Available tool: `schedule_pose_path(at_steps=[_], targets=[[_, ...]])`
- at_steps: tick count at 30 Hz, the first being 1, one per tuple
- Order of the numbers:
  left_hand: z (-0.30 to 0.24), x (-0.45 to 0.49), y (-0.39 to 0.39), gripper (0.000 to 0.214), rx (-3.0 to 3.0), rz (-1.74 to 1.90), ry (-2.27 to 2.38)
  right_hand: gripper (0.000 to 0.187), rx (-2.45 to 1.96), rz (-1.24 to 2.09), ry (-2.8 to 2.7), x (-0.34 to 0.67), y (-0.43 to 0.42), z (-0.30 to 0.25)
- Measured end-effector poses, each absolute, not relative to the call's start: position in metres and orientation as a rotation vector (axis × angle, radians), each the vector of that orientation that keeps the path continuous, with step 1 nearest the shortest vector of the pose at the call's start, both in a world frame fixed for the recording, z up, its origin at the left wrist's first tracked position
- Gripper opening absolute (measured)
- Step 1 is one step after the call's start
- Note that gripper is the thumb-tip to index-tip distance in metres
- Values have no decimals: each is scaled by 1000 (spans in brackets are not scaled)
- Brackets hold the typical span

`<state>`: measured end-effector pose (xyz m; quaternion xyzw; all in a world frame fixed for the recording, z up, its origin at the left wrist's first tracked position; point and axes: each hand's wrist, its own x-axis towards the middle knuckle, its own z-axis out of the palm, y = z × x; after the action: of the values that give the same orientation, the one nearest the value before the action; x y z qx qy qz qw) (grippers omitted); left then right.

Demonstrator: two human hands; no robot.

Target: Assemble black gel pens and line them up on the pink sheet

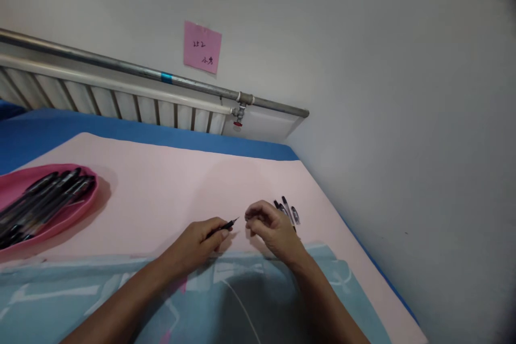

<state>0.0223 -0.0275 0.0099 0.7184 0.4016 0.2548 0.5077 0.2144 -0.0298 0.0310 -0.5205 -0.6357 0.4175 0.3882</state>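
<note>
In my left hand (207, 236) a black pen (226, 226) is held between thumb and fingers, its bare pointed tip aimed right and slightly up. Just past that tip, with a small gap between, my right hand (272, 226) has its thumb and fingers curled together in a pinch. Whatever the pinch holds is too small or hidden to make out. Behind the right hand lie several black and clear pen pieces (287, 207), partly covered by it, and a dark pen cap (295, 215) rests beside them.
A pink basket (95, 199) full of black pens (52, 199) stands at the left. Light blue patterned cloth (60, 285) covers the near edge of the pink tabletop (161, 183). At the back are a white radiator (145, 110), a metal pipe (121, 67) and a wall at right.
</note>
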Motion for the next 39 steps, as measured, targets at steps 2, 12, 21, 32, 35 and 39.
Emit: schedule_pose_path(at_steps=[2,12,21,32,35,39], targets=[[10,22,-26,27,1730,619,967,14,-1255,1085,-1649,210,-24,34],[5,25,-24,24,1802,554,969,13,-1243,1048,-1649,214,-23,21],[6,26,-23,26,1814,514,988,14,-1237,904,-1734,221,-25,23],[6,26,-25,23,1841,481,975,14,-1223,1062,-1731,213,-27,15],[5,25,-25,22,1857,482,962,14,-1170,1248,-1514,212,-27,5],[4,24,-25,24,1836,463,921,18,-1179,1327,-1492,212,-29,4]])
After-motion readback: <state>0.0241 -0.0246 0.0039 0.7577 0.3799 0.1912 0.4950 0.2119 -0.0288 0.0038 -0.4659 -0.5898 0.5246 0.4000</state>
